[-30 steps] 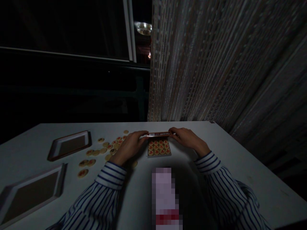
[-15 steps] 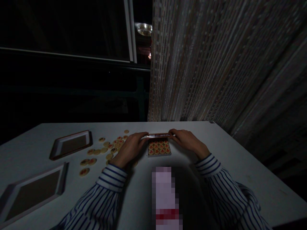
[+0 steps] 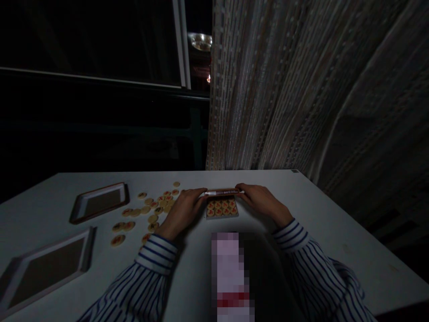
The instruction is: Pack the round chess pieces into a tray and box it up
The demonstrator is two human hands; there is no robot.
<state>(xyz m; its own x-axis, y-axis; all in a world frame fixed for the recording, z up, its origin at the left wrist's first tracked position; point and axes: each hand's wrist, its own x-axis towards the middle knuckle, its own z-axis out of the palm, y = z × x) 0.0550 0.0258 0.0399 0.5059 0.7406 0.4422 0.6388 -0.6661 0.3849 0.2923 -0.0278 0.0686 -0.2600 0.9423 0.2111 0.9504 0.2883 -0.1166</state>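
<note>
1. Two striped sleeves [image 3: 147,268] reach in from seven and five o'clock, twelve being straight ahead of the person; a pixelated patch [image 3: 231,277] between them masks what lies there.
2. At nine to ten o'clock lies a shallow pale-walled tray [image 3: 50,268].
3. At twelve, the left hand [image 3: 182,210] and right hand [image 3: 263,202] each pinch one end of a thin printed cover [image 3: 223,192] between thumb and fingertips; I can't tell how the hidden fingers sit.
4. Just under its near edge shows a filled tray [image 3: 223,217] of red-marked discs, its back part hidden by the cover.
5. Loose discs [image 3: 153,218] scatter at eleven, some behind the left hand and sleeve.
6. Beyond, at ten, sits a brown-rimmed tray [image 3: 103,203].
7. The white table [image 3: 335,232] is dimly lit.
8. Past it, a patterned curtain [image 3: 254,89] spans twelve to two; a pale window frame [image 3: 182,44] stands at eleven against darkness.
</note>
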